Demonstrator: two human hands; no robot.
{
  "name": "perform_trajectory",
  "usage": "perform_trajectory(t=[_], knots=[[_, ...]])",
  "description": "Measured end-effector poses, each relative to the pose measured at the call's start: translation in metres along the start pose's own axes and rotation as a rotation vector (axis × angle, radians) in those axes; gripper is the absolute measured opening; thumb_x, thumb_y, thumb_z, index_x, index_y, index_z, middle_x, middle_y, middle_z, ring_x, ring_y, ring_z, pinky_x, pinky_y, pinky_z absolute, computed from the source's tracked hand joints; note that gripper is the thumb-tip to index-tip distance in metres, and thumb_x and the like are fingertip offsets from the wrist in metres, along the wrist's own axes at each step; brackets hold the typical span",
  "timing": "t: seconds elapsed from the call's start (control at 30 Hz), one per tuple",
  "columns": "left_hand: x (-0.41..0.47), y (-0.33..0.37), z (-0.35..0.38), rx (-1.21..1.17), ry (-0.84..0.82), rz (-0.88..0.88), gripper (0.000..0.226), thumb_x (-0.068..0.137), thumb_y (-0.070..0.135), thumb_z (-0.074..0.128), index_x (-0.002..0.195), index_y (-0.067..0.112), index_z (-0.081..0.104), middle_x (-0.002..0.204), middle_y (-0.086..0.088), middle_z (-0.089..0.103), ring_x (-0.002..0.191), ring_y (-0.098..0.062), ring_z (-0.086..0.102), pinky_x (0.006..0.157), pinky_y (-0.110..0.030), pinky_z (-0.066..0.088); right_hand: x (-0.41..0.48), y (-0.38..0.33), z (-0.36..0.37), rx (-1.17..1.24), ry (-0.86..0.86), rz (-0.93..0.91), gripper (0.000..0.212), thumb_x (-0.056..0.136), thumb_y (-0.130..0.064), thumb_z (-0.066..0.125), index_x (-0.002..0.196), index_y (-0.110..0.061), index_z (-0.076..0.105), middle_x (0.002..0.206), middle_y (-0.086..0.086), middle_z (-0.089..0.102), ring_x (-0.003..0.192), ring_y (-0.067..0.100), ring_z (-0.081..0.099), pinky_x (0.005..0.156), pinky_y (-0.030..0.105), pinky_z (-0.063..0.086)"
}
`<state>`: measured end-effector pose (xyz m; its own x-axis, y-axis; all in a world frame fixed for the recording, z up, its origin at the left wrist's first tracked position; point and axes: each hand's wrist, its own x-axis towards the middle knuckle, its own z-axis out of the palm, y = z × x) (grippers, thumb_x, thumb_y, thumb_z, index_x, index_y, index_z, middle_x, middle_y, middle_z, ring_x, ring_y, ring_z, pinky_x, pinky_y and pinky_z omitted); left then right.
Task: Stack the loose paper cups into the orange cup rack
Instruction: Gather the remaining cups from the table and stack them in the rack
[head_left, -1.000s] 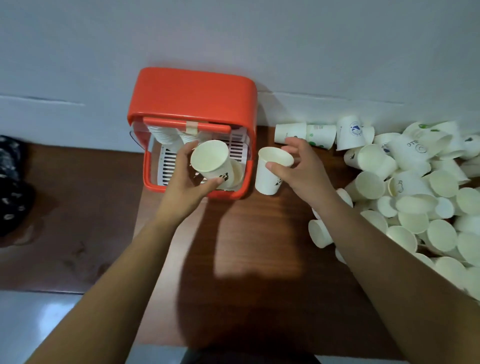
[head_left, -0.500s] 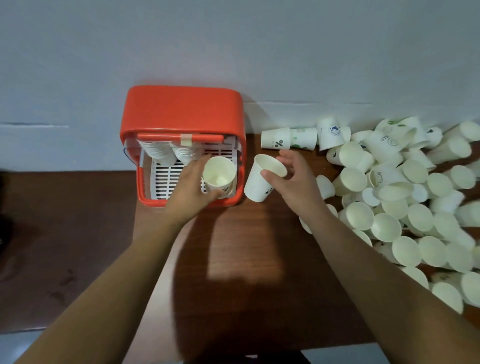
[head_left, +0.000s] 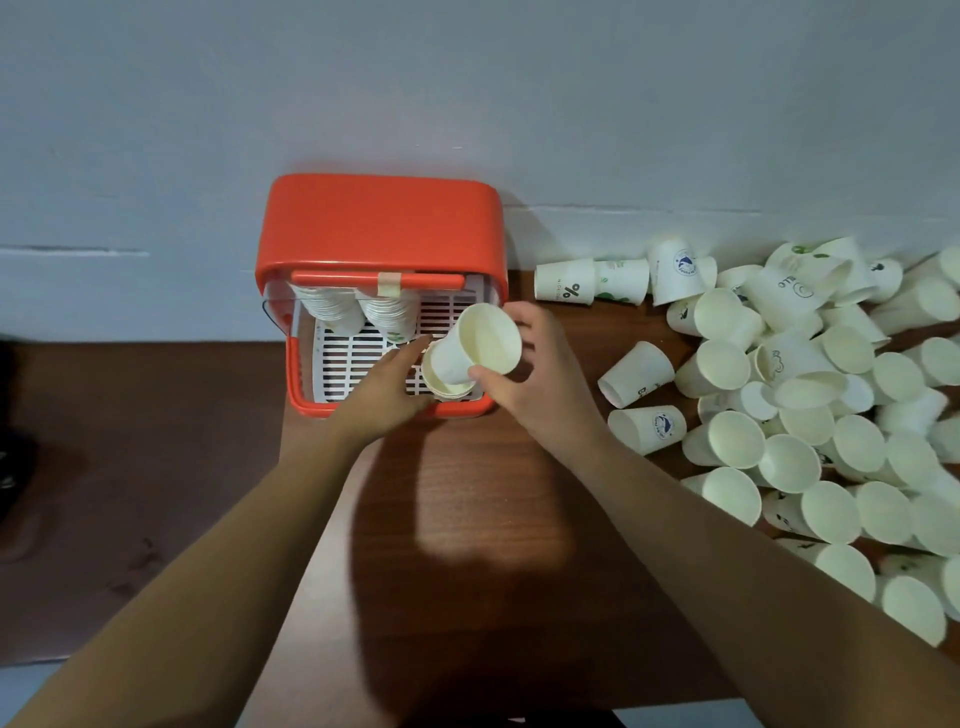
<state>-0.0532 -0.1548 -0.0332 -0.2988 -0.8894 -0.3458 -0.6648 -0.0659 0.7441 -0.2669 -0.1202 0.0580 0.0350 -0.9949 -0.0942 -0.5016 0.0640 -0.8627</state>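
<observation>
- Tilted white paper cup (head_left: 480, 345): over the front-right corner of the orange plastic cup rack (head_left: 379, 228), mouth up and leaning right, base dipping into the lower white paper cup (head_left: 451, 385).
- Right hand (head_left: 540, 384) grips the tilted white paper cup, thumb on the near side and fingers curled round the far side. Judged: the side grip keeps the base free to slide in.
- Lower white paper cup stands mouth-up on the rack's white slatted tray (head_left: 358, 358), at its front-right corner.
- Left hand (head_left: 382, 397) holds it from the left; how far the fingers wrap is hidden. Judged: it steadies the light cup against tipping during nesting.
- Two nested stacks of white cups (head_left: 332, 312) sit at the back of the rack, under its orange top.
- Big pile of loose white paper cups (head_left: 810, 410) lies right of the rack on the brown wooden table (head_left: 467, 519), most on their sides. Judged: the task is far from done.
- Grey wall (head_left: 467, 104) is directly behind the rack.
- Versus half a second earlier: the right hand's cup was outside the rack, just right of its front-right corner; now it is over the tray and entering the lower cup.
- Left hand and its cup are at about the same tray corner.
</observation>
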Motion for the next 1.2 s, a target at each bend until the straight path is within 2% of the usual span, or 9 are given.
perform_trajectory(t=[0.1, 0.23, 0.33, 0.43, 0.57, 0.7, 0.8, 0.93, 1.2], knots=[[-0.007, 0.002, -0.002, -0.128, 0.039, -0.058, 0.056, 0.096, 0.019, 0.059, 0.149, 0.027, 0.042, 0.138, -0.002, 0.057, 0.125, -0.018, 0.054, 0.105, -0.038, 0.046, 0.003, 0.007, 0.016, -0.108, -0.052, -0.072, 0.072, 0.076, -0.026, 0.083, 0.137, -0.016, 0.047, 0.135, -0.003, 0.049, 0.121, 0.006, 0.047, 0.097, 0.006, 0.035], [-0.018, 0.008, -0.002, -0.369, 0.153, -0.097, 0.046, 0.1, 0.054, 0.044, 0.139, 0.032, 0.054, 0.134, 0.011, 0.061, 0.126, -0.005, 0.055, 0.108, -0.032, 0.041, 0.008, 0.022, 0.036, -0.331, -0.134, -0.163, 0.078, 0.076, -0.025, 0.084, 0.142, -0.009, 0.046, 0.141, 0.006, 0.052, 0.129, 0.019, 0.047, 0.107, 0.023, 0.035], [-0.022, 0.009, 0.003, -0.3, 0.123, -0.007, 0.05, 0.096, 0.038, 0.063, 0.143, 0.025, 0.051, 0.134, 0.009, 0.059, 0.123, -0.002, 0.055, 0.102, -0.024, 0.046, 0.013, 0.037, 0.045, -0.37, -0.186, -0.122, 0.079, 0.079, -0.016, 0.08, 0.147, -0.009, 0.042, 0.148, 0.008, 0.048, 0.136, 0.023, 0.044, 0.112, 0.028, 0.032], [-0.016, 0.004, 0.008, -0.178, 0.159, 0.05, 0.056, 0.091, 0.022, 0.072, 0.143, 0.019, 0.051, 0.137, 0.003, 0.058, 0.124, -0.009, 0.054, 0.104, -0.035, 0.049, 0.02, 0.045, 0.048, -0.382, -0.188, -0.114, 0.075, 0.082, -0.014, 0.078, 0.147, -0.01, 0.042, 0.151, 0.007, 0.045, 0.139, 0.02, 0.042, 0.112, 0.018, 0.024], [-0.017, 0.01, 0.015, -0.121, 0.298, 0.002, 0.054, 0.092, 0.029, 0.069, 0.142, 0.017, 0.051, 0.137, -0.002, 0.054, 0.126, -0.016, 0.051, 0.104, -0.041, 0.047, 0.021, 0.041, 0.039, -0.346, -0.226, -0.071, 0.074, 0.085, -0.023, 0.076, 0.148, -0.01, 0.041, 0.152, 0.006, 0.044, 0.139, 0.02, 0.041, 0.112, 0.022, 0.027], [-0.041, 0.033, 0.023, -0.121, 0.464, 0.075, 0.03, 0.092, 0.023, 0.068, 0.121, 0.016, 0.062, 0.12, -0.003, 0.05, 0.111, -0.017, 0.055, 0.091, -0.026, 0.05, 0.012, 0.042, -0.015, -0.334, -0.195, -0.057, 0.055, 0.092, -0.024, 0.067, 0.142, -0.013, 0.048, 0.145, 0.002, 0.049, 0.134, 0.014, 0.044, 0.113, 0.026, 0.03], [-0.053, 0.061, 0.042, -0.152, 0.307, 0.206, 0.018, 0.091, 0.019, 0.066, 0.108, 0.017, 0.064, 0.108, -0.001, 0.053, 0.091, -0.008, 0.057, 0.075, -0.018, 0.047, 0.008, 0.074, -0.077, -0.463, -0.116, 0.006, 0.048, 0.093, -0.027, 0.064, 0.138, -0.017, 0.051, 0.14, 0.001, 0.05, 0.128, 0.016, 0.048, 0.107, 0.036, 0.042], [-0.035, 0.095, 0.093, -0.064, 0.051, 0.26, 0.026, 0.089, 0.029, 0.067, 0.112, 0.018, 0.062, 0.104, 0.008, 0.051, 0.093, 0.0, 0.051, 0.083, -0.016, 0.041, 0.026, 0.12, -0.135, -0.704, -0.176, 0.012, 0.058, 0.086, -0.018, 0.068, 0.14, -0.011, 0.047, 0.148, 0.007, 0.042, 0.133, 0.027, 0.043, 0.109, 0.041, 0.036], [0.03, 0.146, 0.18, 0.097, -0.18, -0.023, 0.093, 0.075, 0.055, 0.078, 0.148, 0.017, 0.034, 0.139, -0.005, 0.043, 0.126, -0.02, 0.045, 0.099, -0.032, 0.04, 0.063, 0.17, -0.158, -1.035, -0.507, -0.121, 0.063, 0.086, -0.011, 0.066, 0.144, -0.017, 0.044, 0.15, 0.007, 0.04, 0.137, 0.027, 0.039, 0.11, 0.043, 0.034]])
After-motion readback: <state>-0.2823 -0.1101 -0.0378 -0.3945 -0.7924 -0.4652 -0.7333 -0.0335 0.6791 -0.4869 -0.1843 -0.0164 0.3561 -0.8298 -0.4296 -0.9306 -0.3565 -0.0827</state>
